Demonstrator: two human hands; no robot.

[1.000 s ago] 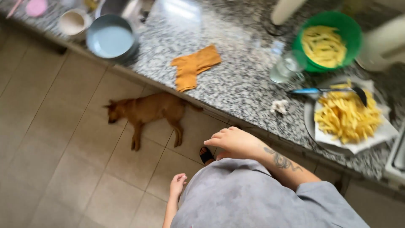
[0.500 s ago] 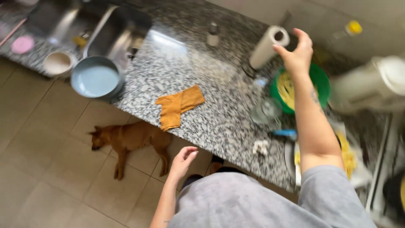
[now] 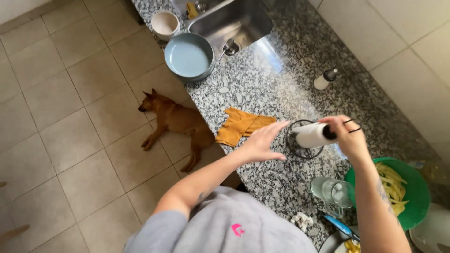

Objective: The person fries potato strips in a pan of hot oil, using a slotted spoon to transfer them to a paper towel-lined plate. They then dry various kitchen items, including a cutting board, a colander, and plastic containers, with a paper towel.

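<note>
Speckled grey granite counter (image 3: 281, 70) runs from 11 o'clock down to 5 o'clock, above a beige tiled floor where a brown dog (image 3: 176, 119) lies stretched out at 9 o'clock. Near the centre stands a paper towel roll (image 3: 311, 136) on a black wire holder (image 3: 293, 147), tipped well off upright. The right hand (image 3: 349, 136) closes around the roll's far end, with 2 dark bands near the fingers; exactly how the thumb sits is hard to tell. The left hand (image 3: 262, 140) is spread flat, fingers together, reaching toward the roll's near side and seemingly not quite touching it.

Light, soft and easily crushed, the roll would likely take best a gentle grip around its middle while the holder's base is steadied.

An orange cloth (image 3: 241, 126) lies at 9 o'clock of the roll, a green bowl of pale strips (image 3: 398, 192) at 4 o'clock, a glass jug (image 3: 333, 194) at 5 o'clock, and a blue pan (image 3: 189, 56) beside the steel sink (image 3: 234, 18) at 11 o'clock.
</note>
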